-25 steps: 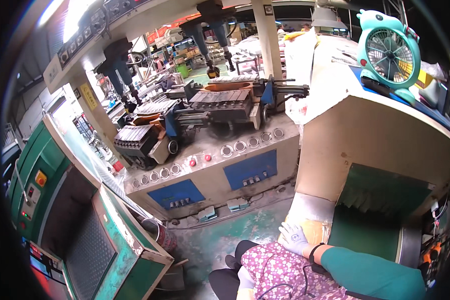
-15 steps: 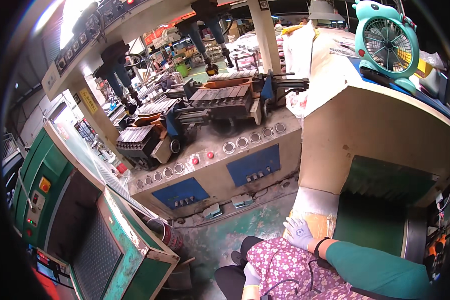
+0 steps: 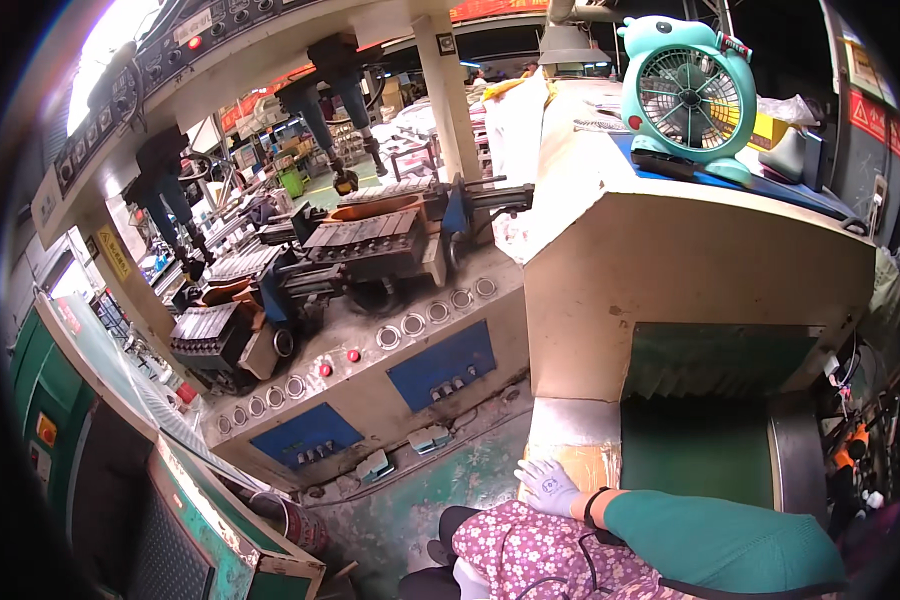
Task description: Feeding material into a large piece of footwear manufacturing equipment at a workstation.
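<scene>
My right hand (image 3: 550,487), in a white glove, lies with its fingers spread at the edge of a brown taped panel (image 3: 575,462). The dark green conveyor belt (image 3: 695,455) runs just to the right of that panel. Only a small piece of my left hand (image 3: 470,578), also gloved, shows at the lower edge against the flowered purple apron (image 3: 530,550); its fingers are hidden. Nothing is visible in my right hand, and a dark band circles that wrist.
Ahead stands a beige press machine (image 3: 440,330) with clamps, round dials and red buttons. A beige tunnel housing (image 3: 670,260) covers the belt, with a turquoise animal-shaped fan (image 3: 688,95) on top. A green machine (image 3: 220,510) is at left. A bucket (image 3: 295,520) sits on the floor.
The view has turned to the right, so the machines and fan appear farther left. My right hand stays at the panel edge with its fingers spread. Less of my left hand shows.
</scene>
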`<state>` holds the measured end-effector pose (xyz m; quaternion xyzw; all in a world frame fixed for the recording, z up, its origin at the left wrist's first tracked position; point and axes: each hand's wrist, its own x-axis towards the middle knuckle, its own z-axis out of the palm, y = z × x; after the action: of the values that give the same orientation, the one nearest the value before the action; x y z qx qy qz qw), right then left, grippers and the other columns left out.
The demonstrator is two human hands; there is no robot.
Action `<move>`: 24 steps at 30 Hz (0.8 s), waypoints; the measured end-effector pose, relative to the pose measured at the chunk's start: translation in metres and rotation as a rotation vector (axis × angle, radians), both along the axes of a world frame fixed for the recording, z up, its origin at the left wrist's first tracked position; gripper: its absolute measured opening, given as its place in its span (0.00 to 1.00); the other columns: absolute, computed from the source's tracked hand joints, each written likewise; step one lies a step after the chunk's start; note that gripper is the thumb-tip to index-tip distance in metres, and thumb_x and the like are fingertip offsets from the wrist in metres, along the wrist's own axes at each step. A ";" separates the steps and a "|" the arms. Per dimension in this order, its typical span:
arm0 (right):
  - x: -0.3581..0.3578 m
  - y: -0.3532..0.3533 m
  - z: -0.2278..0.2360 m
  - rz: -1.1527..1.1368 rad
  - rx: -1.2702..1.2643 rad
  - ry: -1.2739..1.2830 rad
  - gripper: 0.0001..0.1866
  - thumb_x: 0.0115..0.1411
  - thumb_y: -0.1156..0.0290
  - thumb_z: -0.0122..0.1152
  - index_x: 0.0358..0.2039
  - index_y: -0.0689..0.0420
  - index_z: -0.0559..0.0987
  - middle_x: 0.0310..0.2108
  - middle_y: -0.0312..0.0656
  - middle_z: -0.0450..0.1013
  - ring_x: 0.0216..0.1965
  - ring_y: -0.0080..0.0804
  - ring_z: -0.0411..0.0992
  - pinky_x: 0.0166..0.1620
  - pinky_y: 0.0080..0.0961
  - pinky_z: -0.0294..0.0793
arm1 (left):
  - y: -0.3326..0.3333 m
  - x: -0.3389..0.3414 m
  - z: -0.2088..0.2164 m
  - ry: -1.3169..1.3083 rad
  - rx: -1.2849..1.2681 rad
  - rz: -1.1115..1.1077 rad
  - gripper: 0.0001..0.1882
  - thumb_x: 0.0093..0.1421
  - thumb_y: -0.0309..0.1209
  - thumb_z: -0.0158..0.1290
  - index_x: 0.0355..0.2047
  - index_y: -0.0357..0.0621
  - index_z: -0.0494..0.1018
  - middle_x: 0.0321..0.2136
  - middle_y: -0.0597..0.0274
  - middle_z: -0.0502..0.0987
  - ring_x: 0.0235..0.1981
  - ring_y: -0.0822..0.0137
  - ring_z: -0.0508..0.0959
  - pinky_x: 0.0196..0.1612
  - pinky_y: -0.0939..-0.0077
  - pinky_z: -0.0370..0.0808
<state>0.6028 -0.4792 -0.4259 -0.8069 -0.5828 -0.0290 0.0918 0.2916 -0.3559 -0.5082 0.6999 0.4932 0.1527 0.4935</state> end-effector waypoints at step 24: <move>0.065 0.029 -0.018 -0.313 0.062 0.056 0.32 0.64 0.57 0.56 0.67 0.53 0.67 0.69 0.47 0.62 0.71 0.45 0.57 0.70 0.52 0.54 | 0.178 -0.175 0.256 0.427 1.276 0.928 0.23 0.61 0.31 0.55 0.57 0.41 0.71 0.63 0.45 0.69 0.65 0.44 0.65 0.68 0.48 0.59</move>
<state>0.6683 -0.4497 -0.4436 -0.8850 -0.4462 -0.0384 0.1272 0.1164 -0.1779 -0.2520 0.5848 0.6343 0.4563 -0.2178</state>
